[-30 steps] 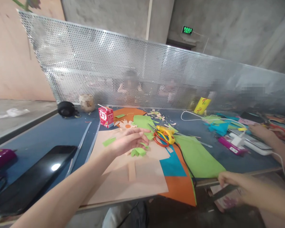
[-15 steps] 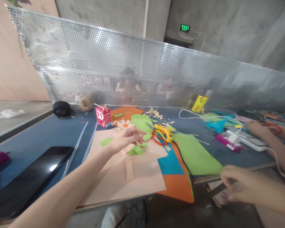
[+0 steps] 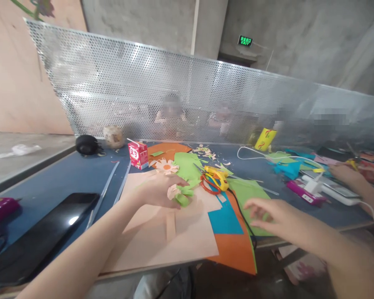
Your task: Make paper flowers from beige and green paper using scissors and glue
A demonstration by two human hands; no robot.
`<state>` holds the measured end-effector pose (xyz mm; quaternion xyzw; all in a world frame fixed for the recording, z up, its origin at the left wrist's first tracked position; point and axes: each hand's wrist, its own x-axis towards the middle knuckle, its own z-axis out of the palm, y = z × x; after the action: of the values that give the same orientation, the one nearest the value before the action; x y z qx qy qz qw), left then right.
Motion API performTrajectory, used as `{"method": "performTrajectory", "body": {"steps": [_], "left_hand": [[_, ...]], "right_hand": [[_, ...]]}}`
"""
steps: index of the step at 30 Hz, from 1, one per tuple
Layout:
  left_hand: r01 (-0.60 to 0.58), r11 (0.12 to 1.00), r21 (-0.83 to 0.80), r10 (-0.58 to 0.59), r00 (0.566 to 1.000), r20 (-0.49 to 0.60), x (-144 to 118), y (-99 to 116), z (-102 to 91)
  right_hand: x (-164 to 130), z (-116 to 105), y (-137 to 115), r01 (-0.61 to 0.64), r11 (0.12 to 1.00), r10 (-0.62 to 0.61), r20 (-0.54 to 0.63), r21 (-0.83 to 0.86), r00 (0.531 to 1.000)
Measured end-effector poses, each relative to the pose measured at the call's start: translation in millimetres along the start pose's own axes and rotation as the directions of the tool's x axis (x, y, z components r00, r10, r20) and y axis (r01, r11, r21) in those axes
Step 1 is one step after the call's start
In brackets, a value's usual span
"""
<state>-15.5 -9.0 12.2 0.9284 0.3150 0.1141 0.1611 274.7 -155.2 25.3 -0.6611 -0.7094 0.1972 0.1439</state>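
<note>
My left hand (image 3: pixel 157 189) is over the peach paper sheets (image 3: pixel 171 232) and pinches a small peach paper scrap (image 3: pixel 172 192) together with a green cut paper piece (image 3: pixel 183 198). My right hand (image 3: pixel 272 216) hovers with fingers spread above the green paper sheet (image 3: pixel 241 189), holding nothing. Between the two hands lie a teal sheet (image 3: pixel 226 218) and an orange sheet (image 3: pixel 237 249). A yellow glue gun (image 3: pixel 217 173) rests on red-handled scissors (image 3: pixel 209 185) just beyond.
A dark tablet (image 3: pixel 46 232) lies at the left, a red drink carton (image 3: pixel 138 154) and a paper daisy (image 3: pixel 166 166) further back. A perforated metal screen (image 3: pixel 187 99) closes the far edge. Another person's hand (image 3: pixel 345 173) works at the right beside a white charger (image 3: pixel 311 183) and a pink box (image 3: pixel 305 193).
My right hand rose from below the table's edge to above the green sheet, fingers spread. My left hand closed on the green piece and the peach scrap.
</note>
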Motion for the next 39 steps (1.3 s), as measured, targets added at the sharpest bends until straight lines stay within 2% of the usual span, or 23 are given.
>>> {"method": "performTrajectory", "body": {"steps": [2,5,9,11,14,23,28,32,36,39], "left_hand": [[0.007,0.999,0.039,-0.008,1.000,0.024,0,-1,1.2],[0.040,0.994,0.101,-0.042,0.999,0.024,1,-2,4.1],[0.079,0.988,0.133,-0.079,0.997,-0.008,0,-6,5.9],[0.073,0.992,0.106,-0.072,0.997,-0.012,-1,-9,6.0],[0.060,0.997,0.058,-0.059,0.998,-0.012,0,-12,6.1],[0.043,0.996,0.082,-0.045,0.999,0.015,6,-5,7.9],[0.077,0.996,0.048,-0.074,0.996,-0.047,4,-9,5.0],[0.017,1.000,-0.025,-0.020,0.991,-0.133,2,-12,2.6],[-0.086,0.983,-0.161,0.049,0.974,-0.220,3,-13,4.3],[-0.066,0.944,-0.324,-0.033,0.957,-0.290,7,-13,8.5]], "right_hand": [[19,4,-22,0.102,0.995,-0.102,0.002,-0.018,0.995],[51,14,-56,0.273,0.961,-0.274,-0.002,-0.047,0.962],[93,31,-82,0.381,0.887,-0.365,0.109,-0.260,0.925],[110,39,-85,0.424,0.836,-0.401,0.140,-0.349,0.905],[126,48,-79,0.470,0.808,-0.442,0.163,-0.355,0.882],[127,53,-58,0.478,0.858,-0.468,0.098,-0.186,0.878],[132,53,-57,0.526,0.837,-0.528,0.028,-0.150,0.849],[136,51,-54,0.552,0.827,-0.562,-0.129,-0.110,0.817],[142,47,-49,0.549,0.833,-0.499,-0.346,0.060,0.795],[145,46,-48,0.560,0.790,-0.422,-0.443,0.248,0.791]]}}
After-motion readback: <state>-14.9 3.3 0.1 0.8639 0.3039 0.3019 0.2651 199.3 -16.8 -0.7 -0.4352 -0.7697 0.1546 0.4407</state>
